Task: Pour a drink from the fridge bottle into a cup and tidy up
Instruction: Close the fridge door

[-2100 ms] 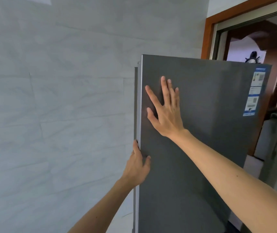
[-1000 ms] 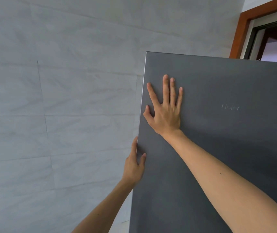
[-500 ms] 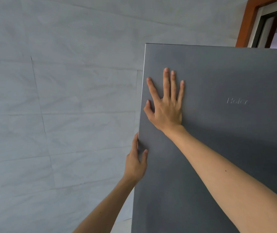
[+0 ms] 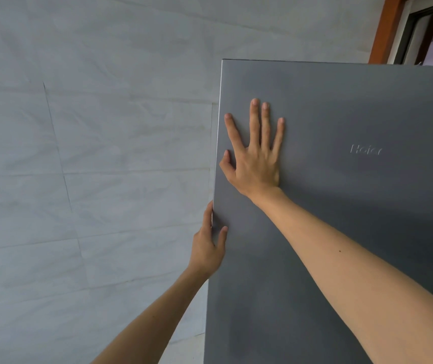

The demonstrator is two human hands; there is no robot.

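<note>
The grey fridge door (image 4: 346, 106) fills the right half of the view, with a brand name embossed on it. My right hand (image 4: 256, 164) presses flat against the door near its upper left corner, fingers straight and spread. Lower down, my left hand (image 4: 206, 248) holds the door's left edge, thumb on the front face and the other fingers hidden round the edge. No bottle or cup is in sight.
A pale marbled tile wall (image 4: 92, 153) stands directly left of the fridge. A brown wooden door frame (image 4: 386, 30) with a dark doorway shows above the fridge at the top right.
The dark gap seen along the door's left edge 2.1 s ago is gone. Both hands keep their places on the door while the view has shifted left and closer.
</note>
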